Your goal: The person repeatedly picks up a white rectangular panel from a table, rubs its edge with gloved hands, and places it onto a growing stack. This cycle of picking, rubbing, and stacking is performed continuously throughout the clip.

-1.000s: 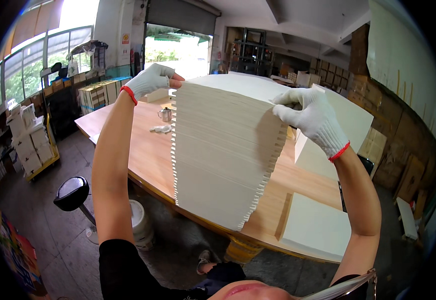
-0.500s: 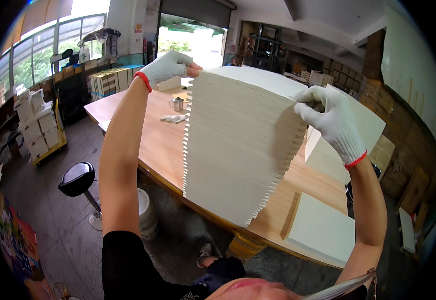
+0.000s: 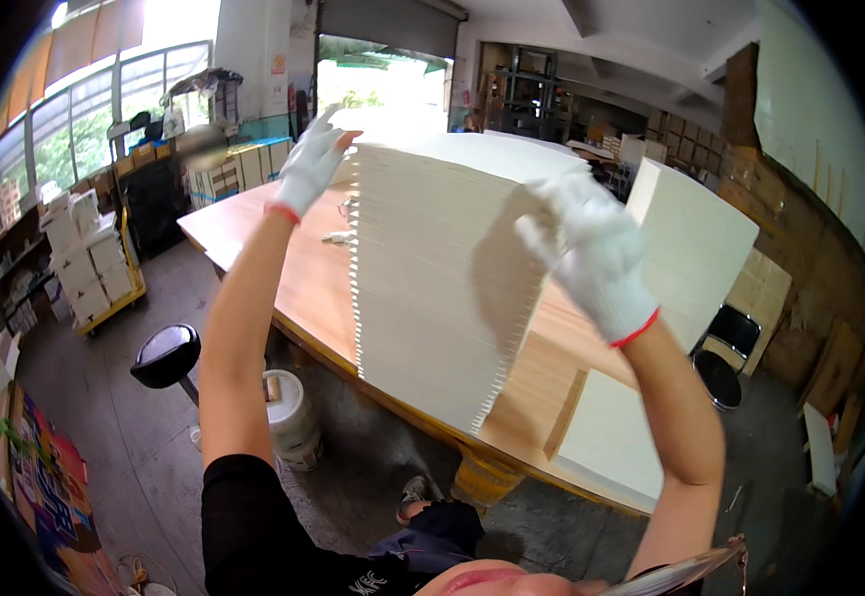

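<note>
A tall stack of pale greyish-white boards or sheets stands on the wooden table, its two side edges stepped like teeth. My left hand, in a white knit glove with bare fingertips, is at the stack's upper left corner with its fingers stretched out. Over the upper right corner is my right hand, gloved too and blurred; its thumb is apart from the fingers and I see nothing held. Whether either hand touches the stack is hard to tell.
Right of the stack stand another white stack and a low white one. A crumpled white glove lies behind it. Around the table are a black stool, a white bucket, a black chair and a loaded yellow trolley.
My left hand has shifted left and its fingers have straightened off the corner. My right hand has moved left and down, opening from its bent grip at the right corner. The view has shifted slightly.
</note>
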The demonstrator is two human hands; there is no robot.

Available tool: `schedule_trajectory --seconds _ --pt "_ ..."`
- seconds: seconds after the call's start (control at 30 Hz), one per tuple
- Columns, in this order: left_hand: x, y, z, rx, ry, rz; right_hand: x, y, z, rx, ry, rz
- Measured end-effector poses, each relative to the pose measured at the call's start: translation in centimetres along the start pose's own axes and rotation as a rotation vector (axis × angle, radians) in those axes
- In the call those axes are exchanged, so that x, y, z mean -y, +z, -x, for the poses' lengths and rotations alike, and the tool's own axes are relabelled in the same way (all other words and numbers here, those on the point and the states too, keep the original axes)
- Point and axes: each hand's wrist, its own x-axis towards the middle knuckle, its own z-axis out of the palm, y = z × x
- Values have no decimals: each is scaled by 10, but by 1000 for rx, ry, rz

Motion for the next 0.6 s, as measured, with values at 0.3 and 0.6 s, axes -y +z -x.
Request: schedule_trajectory --seconds 0.3,0.6 --pt "-138 62 375 16 -658 314 -18 -45 370 451 615 50" --pt "-433 136 380 733 403 1063 -35 -197 499 628 1717 291"
